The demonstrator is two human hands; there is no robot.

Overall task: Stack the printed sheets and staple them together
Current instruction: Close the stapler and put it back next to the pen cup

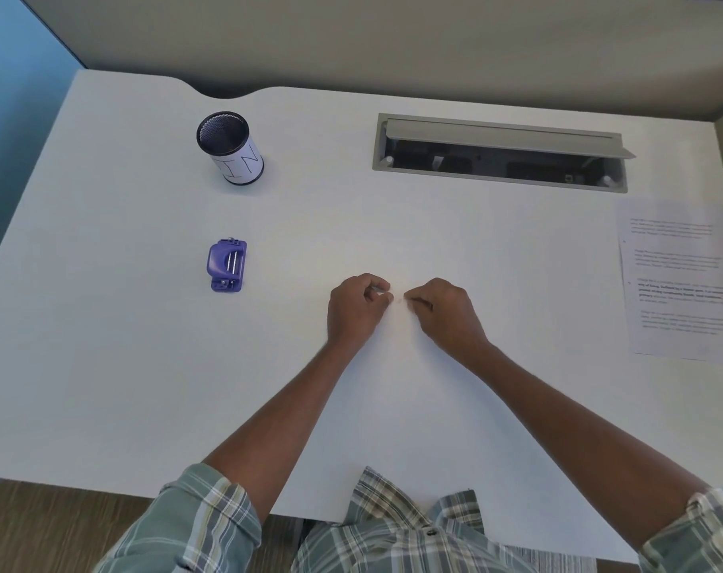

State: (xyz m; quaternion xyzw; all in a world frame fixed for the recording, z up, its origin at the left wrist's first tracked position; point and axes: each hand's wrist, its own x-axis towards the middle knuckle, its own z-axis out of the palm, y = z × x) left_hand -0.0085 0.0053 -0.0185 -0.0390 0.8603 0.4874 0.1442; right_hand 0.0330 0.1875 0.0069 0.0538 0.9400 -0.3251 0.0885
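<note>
White desk (144, 366), grey partition behind. Our left hand (353, 310) and right hand (444, 312) pinch something tiny between them, unidentifiable. Purple plastic stapler (226, 265) far left; printed white sheets (678, 279) far right, unstacked—may skew when gathered.

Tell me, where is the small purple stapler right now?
In the head view, the small purple plastic stapler sits on the white desk, left of the left hand, nearer the person than the black mesh cup.
</note>
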